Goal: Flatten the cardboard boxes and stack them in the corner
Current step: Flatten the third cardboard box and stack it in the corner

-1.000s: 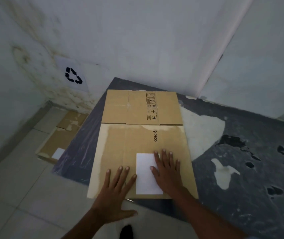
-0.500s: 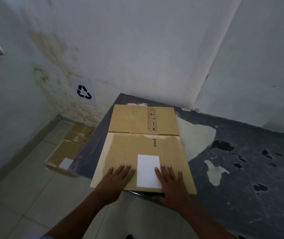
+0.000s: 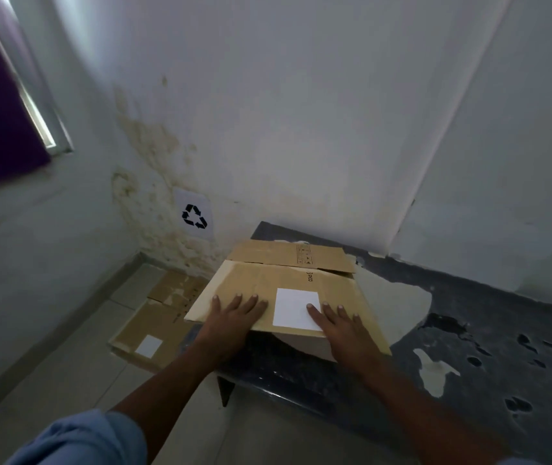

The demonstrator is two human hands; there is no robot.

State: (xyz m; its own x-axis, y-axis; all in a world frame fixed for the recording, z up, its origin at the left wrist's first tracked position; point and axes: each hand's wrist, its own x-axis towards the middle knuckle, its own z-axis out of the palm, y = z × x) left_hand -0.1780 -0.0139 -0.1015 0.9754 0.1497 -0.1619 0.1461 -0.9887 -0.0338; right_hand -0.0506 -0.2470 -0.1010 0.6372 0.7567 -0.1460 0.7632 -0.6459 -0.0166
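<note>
Two hands, left hand [image 3: 234, 318] and right hand [image 3: 346, 328], fingers [image 3: 255, 302] straight and spread, press flat on one flattened cardboard box [image 3: 251, 280] at the 9 o'clock end of the bench [image 3: 502, 330]. One white label [image 3: 293, 303] lies between the hands, touched by the right forefinger. Also listed: second flattened box [image 3: 153, 325] on the floor [image 3: 49, 364] at 9 o'clock, beneath a recycling sign [image 3: 194, 216].

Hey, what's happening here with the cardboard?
A person has both hands on a flattened box on the dark table: left hand and right hand lie flat on top, by its white label. Thumbs are hidden. A second box lies flattened on the floor in the corner, under a recycling sign.
</note>
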